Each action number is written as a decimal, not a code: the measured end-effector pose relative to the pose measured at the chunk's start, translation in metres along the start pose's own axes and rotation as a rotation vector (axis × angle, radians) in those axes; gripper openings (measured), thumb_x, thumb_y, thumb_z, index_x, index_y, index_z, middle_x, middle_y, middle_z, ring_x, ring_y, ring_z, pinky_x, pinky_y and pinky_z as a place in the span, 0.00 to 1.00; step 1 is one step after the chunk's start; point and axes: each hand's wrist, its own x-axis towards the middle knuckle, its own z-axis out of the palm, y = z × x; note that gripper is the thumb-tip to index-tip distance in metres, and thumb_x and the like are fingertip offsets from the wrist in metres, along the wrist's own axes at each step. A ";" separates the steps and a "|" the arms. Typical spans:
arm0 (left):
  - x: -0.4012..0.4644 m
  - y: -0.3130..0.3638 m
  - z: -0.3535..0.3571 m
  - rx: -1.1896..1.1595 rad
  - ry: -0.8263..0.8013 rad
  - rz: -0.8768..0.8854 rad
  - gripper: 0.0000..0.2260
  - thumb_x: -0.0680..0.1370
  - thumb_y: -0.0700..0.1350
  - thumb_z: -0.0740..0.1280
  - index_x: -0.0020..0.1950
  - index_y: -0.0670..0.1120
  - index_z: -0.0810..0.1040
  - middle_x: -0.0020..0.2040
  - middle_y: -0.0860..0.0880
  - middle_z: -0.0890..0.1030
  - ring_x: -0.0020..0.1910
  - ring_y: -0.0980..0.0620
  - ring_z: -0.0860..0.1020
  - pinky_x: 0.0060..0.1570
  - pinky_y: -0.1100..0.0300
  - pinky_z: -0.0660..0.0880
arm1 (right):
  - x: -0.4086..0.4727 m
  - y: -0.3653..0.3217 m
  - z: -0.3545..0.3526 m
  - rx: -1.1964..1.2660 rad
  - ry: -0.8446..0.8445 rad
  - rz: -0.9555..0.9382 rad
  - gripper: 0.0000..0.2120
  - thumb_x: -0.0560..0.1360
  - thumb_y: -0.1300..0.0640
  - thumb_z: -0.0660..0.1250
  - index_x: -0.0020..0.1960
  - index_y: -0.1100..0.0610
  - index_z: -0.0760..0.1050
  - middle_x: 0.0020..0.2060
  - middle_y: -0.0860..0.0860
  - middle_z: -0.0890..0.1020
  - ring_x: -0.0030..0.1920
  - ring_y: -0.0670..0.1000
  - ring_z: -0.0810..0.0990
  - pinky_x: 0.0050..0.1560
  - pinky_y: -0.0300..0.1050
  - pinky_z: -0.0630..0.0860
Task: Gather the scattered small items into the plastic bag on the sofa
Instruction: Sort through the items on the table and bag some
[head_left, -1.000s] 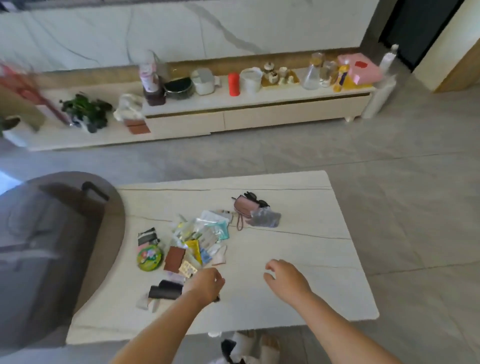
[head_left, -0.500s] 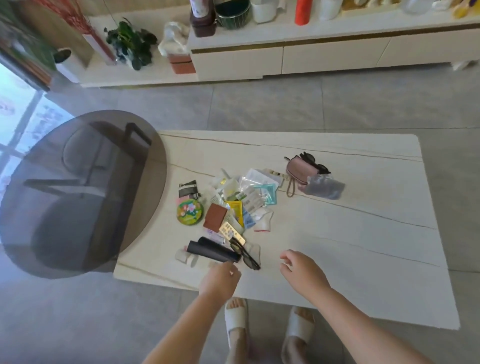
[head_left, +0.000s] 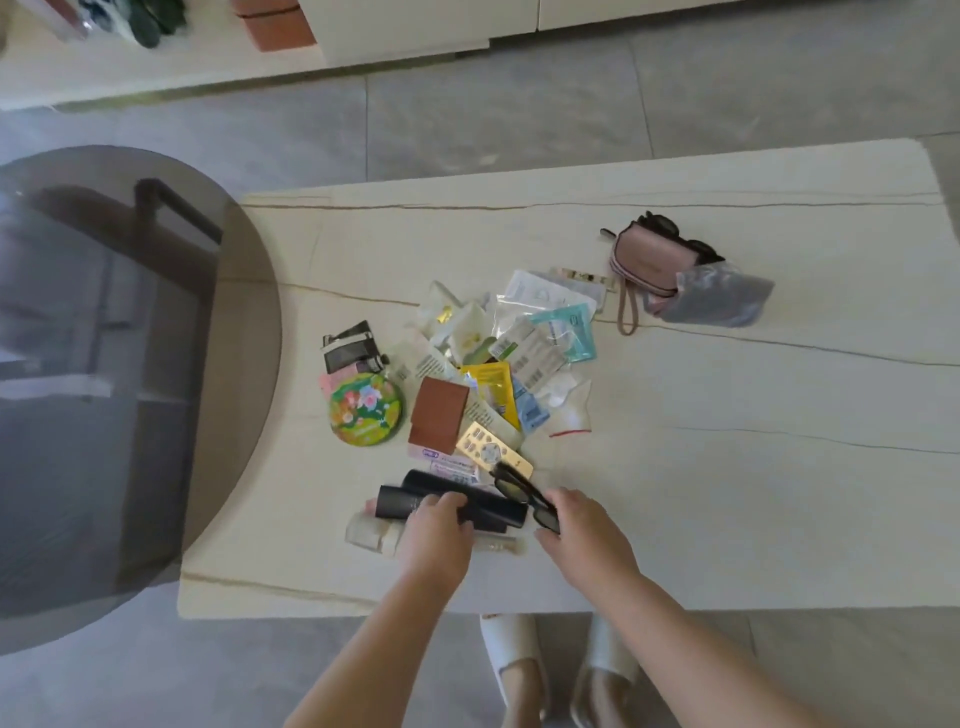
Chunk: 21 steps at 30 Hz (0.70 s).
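Several small items lie heaped on the white marble table (head_left: 727, 467): sachets (head_left: 540, 332), a yellow packet (head_left: 491, 387), a brown card holder (head_left: 439, 415), a round green flowered tin (head_left: 366, 410) and a gold card (head_left: 493, 449). At the near side, my left hand (head_left: 436, 538) curls its fingers over a black tube case (head_left: 488, 506). My right hand (head_left: 584, 532) pinches the near end of dark glasses (head_left: 519, 488) lying across that case. Farther right, a pink pouch (head_left: 649, 260) lies against a crumpled clear plastic bag (head_left: 711, 299). No sofa is in view.
A round smoked-glass table (head_left: 130, 364) overlaps the marble table's left end. A low white cabinet (head_left: 415, 31) runs along the far side across grey floor tiles. My feet in white slippers (head_left: 511, 654) stand at the table's near edge.
The view has tilted down and closer over the table. Both hands have moved forward from the near edge onto the black case and the glasses.
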 end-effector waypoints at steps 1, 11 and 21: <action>0.009 -0.004 0.004 -0.003 0.003 -0.017 0.18 0.79 0.46 0.62 0.69 0.49 0.70 0.66 0.48 0.74 0.63 0.48 0.74 0.59 0.56 0.73 | 0.005 0.000 0.010 -0.014 0.009 0.004 0.19 0.77 0.49 0.63 0.66 0.52 0.66 0.56 0.50 0.76 0.56 0.50 0.75 0.48 0.39 0.71; 0.056 -0.002 0.048 -0.776 0.014 -0.539 0.19 0.75 0.47 0.69 0.61 0.41 0.69 0.51 0.41 0.81 0.48 0.44 0.82 0.46 0.51 0.81 | 0.058 0.016 0.050 -0.086 0.078 0.139 0.15 0.77 0.50 0.63 0.62 0.52 0.68 0.56 0.49 0.78 0.56 0.52 0.77 0.49 0.43 0.72; 0.074 0.011 0.051 -0.936 0.135 -0.685 0.26 0.72 0.42 0.73 0.62 0.43 0.60 0.56 0.38 0.78 0.51 0.40 0.81 0.53 0.47 0.79 | 0.052 0.026 0.025 0.092 0.104 -0.022 0.13 0.76 0.52 0.62 0.58 0.56 0.71 0.53 0.51 0.73 0.48 0.52 0.76 0.45 0.47 0.74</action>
